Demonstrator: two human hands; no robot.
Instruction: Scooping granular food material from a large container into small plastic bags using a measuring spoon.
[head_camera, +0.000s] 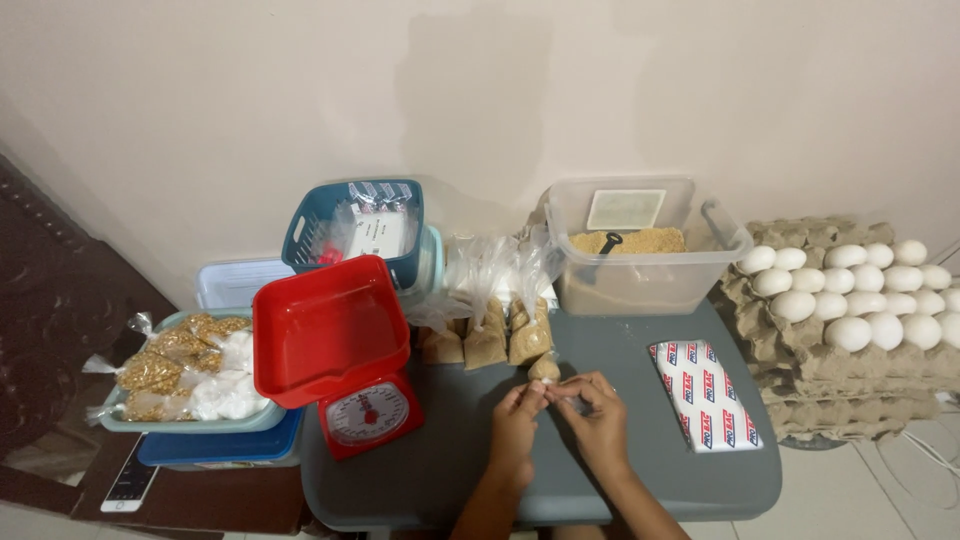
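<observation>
My left hand (517, 425) and my right hand (600, 420) meet over the grey table (640, 470), fingertips pinched on the clear plastic top of a small bag of brown sugar (544, 370). The bag stands on the table just beyond my fingers. Behind it lean several filled bags of the same brown sugar (487, 340) with loose plastic tops. A red kitchen scale (340, 350) with a square red pan stands to the left of my hands.
A clear tub of brown sugar (640, 250) with a black scoop stands at the back. Stacked egg trays (850, 300) with white eggs are at right. A flat red-white-blue packet (705, 392) lies right of my hands. A pale tray of filled bags (185, 370), a blue basket (360, 225) and a phone (130, 480) are at left.
</observation>
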